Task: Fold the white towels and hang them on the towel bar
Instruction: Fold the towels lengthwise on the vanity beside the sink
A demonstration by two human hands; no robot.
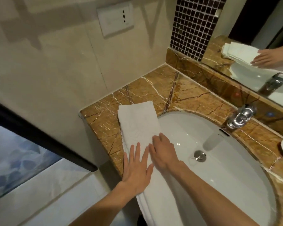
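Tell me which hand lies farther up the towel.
The right hand, next to the sink basin; the left hand lies flat lower down the towel.

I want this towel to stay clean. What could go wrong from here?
The long folded white towel overlaps the rim of the white ceramic sink; it might slip into the basin.
Its near end extends past the edge of the brown marble counter; when the left hand and right hand lift, it might slide off.

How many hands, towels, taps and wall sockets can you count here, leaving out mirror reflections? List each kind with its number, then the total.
Hands: 2 (left hand, right hand)
Towels: 1 (white towel)
Taps: 1 (tap)
Wall sockets: 1 (wall socket)
Total: 5
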